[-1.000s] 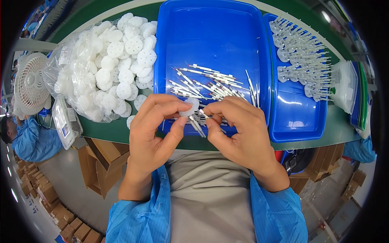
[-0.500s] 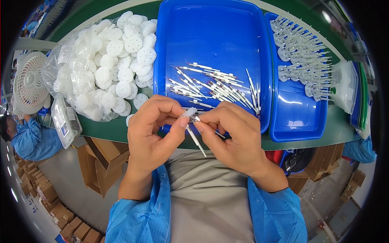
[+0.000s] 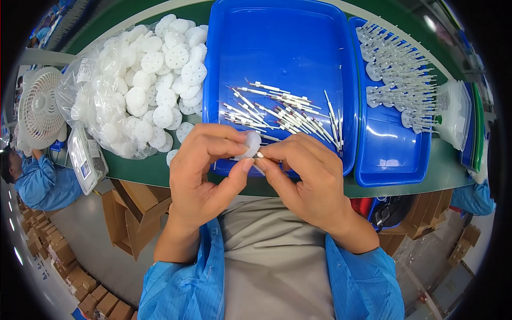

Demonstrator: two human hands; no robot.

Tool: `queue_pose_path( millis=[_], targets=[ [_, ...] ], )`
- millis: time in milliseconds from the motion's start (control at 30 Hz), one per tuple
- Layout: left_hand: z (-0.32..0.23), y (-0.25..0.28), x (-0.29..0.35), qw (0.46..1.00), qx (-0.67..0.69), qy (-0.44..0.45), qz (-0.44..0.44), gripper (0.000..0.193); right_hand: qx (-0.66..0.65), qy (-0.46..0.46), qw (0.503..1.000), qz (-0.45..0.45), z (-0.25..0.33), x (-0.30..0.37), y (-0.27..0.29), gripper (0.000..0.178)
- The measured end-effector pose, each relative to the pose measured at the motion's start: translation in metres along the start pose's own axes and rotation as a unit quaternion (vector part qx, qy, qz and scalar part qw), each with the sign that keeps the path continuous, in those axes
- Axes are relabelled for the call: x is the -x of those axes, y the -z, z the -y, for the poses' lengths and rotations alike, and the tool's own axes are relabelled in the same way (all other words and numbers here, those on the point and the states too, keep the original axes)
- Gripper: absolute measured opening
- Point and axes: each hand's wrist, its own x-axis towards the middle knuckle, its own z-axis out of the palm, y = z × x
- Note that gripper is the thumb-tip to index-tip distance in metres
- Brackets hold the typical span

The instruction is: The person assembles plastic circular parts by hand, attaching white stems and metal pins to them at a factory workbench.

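Note:
My left hand [image 3: 205,173] pinches a small translucent white disc [image 3: 253,143] between thumb and fingers, just above the near edge of the table. Close against it, the thumb and forefinger of my right hand [image 3: 312,181] are closed on a thin white stick [image 3: 260,155]; only its white end shows between the fingertips. Whether the stick passes into the disc cannot be made out. Beyond my hands, many slim white sticks with dark red bands [image 3: 298,120] lie loose in a large blue tray [image 3: 282,48].
White slotted discs [image 3: 152,62] spill from a clear bag at left. A smaller blue tray [image 3: 392,170] at right holds discs fitted with thin rods [image 3: 394,96]. A white fan [image 3: 41,109] and a person in blue [image 3: 45,184] are far left; cardboard boxes [image 3: 133,218] stand below the table.
The disc has turned from nearly edge-on to showing its round face. The stick that slanted down below my fingers no longer shows there. Both hands stay in almost the same place.

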Motion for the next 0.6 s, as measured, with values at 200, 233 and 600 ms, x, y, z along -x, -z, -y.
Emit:
queue_pose_path(
  millis=[200,233,600],
  targets=[
    [-0.001,0.003,-0.002,0.997,-0.049,-0.039,-0.033,0.032,0.002,0.022,1.000,0.010,0.000,0.001,0.001,0.019],
    [0.001,0.007,-0.002,0.996,-0.076,-0.056,-0.011,0.035,0.008,0.027,1.000,0.013,0.000,0.001,0.001,0.019],
    [-0.002,0.007,-0.008,0.987,-0.115,-0.110,0.017,0.039,0.012,0.027,0.999,0.026,0.003,0.001,0.003,0.020]
  ],
)
